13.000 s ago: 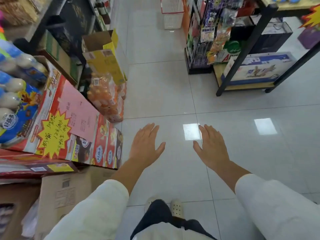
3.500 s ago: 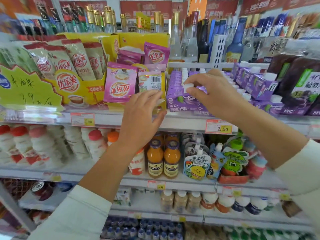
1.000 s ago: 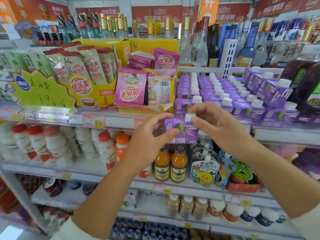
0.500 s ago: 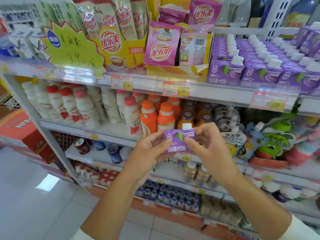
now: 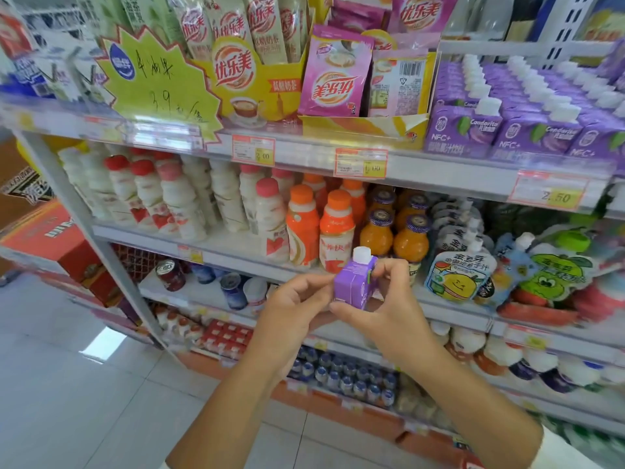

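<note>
The small purple drink carton (image 5: 353, 287) sits in the air just below and a little left of the two orange juice bottles (image 5: 394, 236). It is upright, and its white screw cap (image 5: 361, 256) points up towards them. It looks light, a single serving at most. The cardboard walls are probably stiff at the folded edges but will give in the middle of each face, so a hard squeeze could dent it or force liquid up at the cap. The printed skin looks smooth and may be a bit slippery. The safest hold is across two opposite faces near the corners, with something under the base. The cap is best left alone unless it is meant to be opened.

The left hand (image 5: 291, 313) comes in from below and left of the juice bottles with its wrist low. Its fingers are gently bent, and their tips press the carton's left face. The right hand (image 5: 389, 309), directly below the juice bottles, does most of the holding. Its thumb runs under the carton's bottom edge, and its fingers curl over the top right side by the cap, pinching the carton between them. Both forearms angle up from the lower edge of the view.
</note>
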Motion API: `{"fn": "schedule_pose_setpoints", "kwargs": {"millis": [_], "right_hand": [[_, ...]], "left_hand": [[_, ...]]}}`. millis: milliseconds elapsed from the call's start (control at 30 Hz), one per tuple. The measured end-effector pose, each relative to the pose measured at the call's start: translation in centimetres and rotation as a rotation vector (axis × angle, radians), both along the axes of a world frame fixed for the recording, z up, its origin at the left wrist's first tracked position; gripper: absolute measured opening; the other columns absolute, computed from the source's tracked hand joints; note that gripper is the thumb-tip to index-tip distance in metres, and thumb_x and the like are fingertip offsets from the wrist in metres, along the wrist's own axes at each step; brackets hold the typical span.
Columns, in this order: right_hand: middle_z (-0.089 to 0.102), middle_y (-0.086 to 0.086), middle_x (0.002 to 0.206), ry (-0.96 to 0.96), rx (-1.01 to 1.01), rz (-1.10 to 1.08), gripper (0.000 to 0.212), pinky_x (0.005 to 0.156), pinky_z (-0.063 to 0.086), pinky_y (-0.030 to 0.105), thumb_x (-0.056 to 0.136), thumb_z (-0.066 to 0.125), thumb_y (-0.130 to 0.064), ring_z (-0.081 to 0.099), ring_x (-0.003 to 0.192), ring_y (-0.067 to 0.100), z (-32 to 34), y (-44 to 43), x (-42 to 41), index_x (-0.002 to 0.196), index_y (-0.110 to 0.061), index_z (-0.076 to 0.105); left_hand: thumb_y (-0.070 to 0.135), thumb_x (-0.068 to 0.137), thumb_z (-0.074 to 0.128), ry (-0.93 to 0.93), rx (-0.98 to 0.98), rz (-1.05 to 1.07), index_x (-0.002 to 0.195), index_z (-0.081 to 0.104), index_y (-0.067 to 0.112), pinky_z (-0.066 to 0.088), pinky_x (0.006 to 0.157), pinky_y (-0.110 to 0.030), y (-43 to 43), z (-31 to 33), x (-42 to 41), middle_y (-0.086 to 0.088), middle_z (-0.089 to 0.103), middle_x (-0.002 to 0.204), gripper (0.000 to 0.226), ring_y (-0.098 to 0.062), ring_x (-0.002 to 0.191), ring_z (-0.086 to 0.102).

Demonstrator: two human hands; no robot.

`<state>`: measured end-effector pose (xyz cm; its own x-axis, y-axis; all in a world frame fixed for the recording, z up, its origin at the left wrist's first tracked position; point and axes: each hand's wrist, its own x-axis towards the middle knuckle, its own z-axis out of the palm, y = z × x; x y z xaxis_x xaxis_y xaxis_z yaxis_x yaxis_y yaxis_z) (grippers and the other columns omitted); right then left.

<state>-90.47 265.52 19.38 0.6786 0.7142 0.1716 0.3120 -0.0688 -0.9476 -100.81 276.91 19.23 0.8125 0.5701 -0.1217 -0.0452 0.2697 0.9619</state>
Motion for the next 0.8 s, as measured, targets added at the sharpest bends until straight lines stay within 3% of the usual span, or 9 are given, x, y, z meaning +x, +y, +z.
{"fn": "schedule_pose_setpoints", "kwargs": {"millis": [67, 167, 267, 333, 433, 533, 800], "right_hand": [[0.06, -0.001, 0.103, 0.067, 0.038, 0.05, 0.052, 0.079, 0.051, 0.025, 0.073, 0.084, -0.016, 0.06, 0.094, 0.009, 0.1, -0.3, 0.0, 0.101, -0.025, 0.042], [0.067, -0.005, 0.106, 0.242, 0.078, 0.156, 0.039, 0.083, 0.05, 0.023, 0.085, 0.073, -0.013, 0.064, 0.1, 0.009, 0.5, -0.9, -0.3, 0.11, -0.023, 0.045], [0.07, -0.009, 0.112, 0.339, 0.095, 0.193, 0.03, 0.089, 0.05, 0.021, 0.092, 0.06, -0.019, 0.064, 0.107, 0.007, 0.5, -1.4, -0.2, 0.12, -0.022, 0.049], [0.068, -0.008, 0.116, 0.269, 0.069, 0.165, 0.034, 0.092, 0.051, 0.024, 0.088, 0.06, -0.029, 0.063, 0.111, 0.009, 0.5, -1.6, 0.0, 0.121, -0.027, 0.055], [0.067, -0.004, 0.111, 0.155, 0.021, 0.05, 0.026, 0.079, 0.054, 0.024, 0.086, 0.063, -0.033, 0.065, 0.094, 0.006, 0.6, -2.0, 0.8, 0.112, -0.04, 0.062], [0.072, -0.001, 0.102, 0.253, 0.044, 0.003, 0.025, 0.061, 0.052, 0.019, 0.093, 0.059, -0.018, 0.064, 0.072, 0.005, 0.4, -2.4, 1.5, 0.114, -0.031, 0.062], [0.073, 0.0, 0.103, 0.327, 0.099, -0.039, 0.029, 0.059, 0.056, 0.021, 0.093, 0.059, -0.012, 0.071, 0.084, 0.02, -0.1, -2.8, 1.5, 0.12, -0.024, 0.062]], "left_hand": [[0.007, 0.095, 0.058, 0.006, -0.017, 0.016, 0.109, 0.067, 0.004, 0.057, 0.08, -0.027, 0.1, -0.1, 0.2, -0.009, 0.074, 0.106, 0.017, -0.019, 0.095, 0.068], [0.015, 0.094, 0.06, -0.026, -0.107, -0.075, 0.125, 0.061, 0.01, 0.056, 0.084, -0.026, 0.2, 0.0, 0.6, -0.007, 0.07, 0.12, 0.032, -0.019, 0.107, 0.067], [0.018, 0.092, 0.056, -0.054, -0.216, -0.167, 0.128, 0.059, 0.005, 0.055, 0.093, -0.03, -0.1, 0.2, 0.6, -0.015, 0.069, 0.122, 0.038, -0.022, 0.109, 0.066], [0.018, 0.089, 0.058, -0.061, -0.217, -0.139, 0.125, 0.061, 0.004, 0.056, 0.09, -0.029, 0.0, -0.1, 0.6, -0.016, 0.07, 0.119, 0.038, -0.023, 0.107, 0.067], [0.019, 0.083, 0.062, -0.049, -0.172, -0.088, 0.122, 0.061, 0.006, 0.058, 0.085, -0.028, 0.6, -0.3, 0.4, -0.013, 0.072, 0.115, 0.041, -0.022, 0.103, 0.069], [0.022, 0.083, 0.061, -0.032, -0.147, -0.116, 0.123, 0.06, 0.01, 0.058, 0.083, -0.026, 0.8, -0.2, 0.0, -0.008, 0.073, 0.113, 0.042, -0.017, 0.104, 0.069], [0.021, 0.076, 0.065, -0.017, -0.116, -0.108, 0.112, 0.065, 0.015, 0.06, 0.074, -0.023, 0.6, -0.2, -0.1, -0.004, 0.076, 0.101, 0.036, -0.013, 0.093, 0.071]]}}
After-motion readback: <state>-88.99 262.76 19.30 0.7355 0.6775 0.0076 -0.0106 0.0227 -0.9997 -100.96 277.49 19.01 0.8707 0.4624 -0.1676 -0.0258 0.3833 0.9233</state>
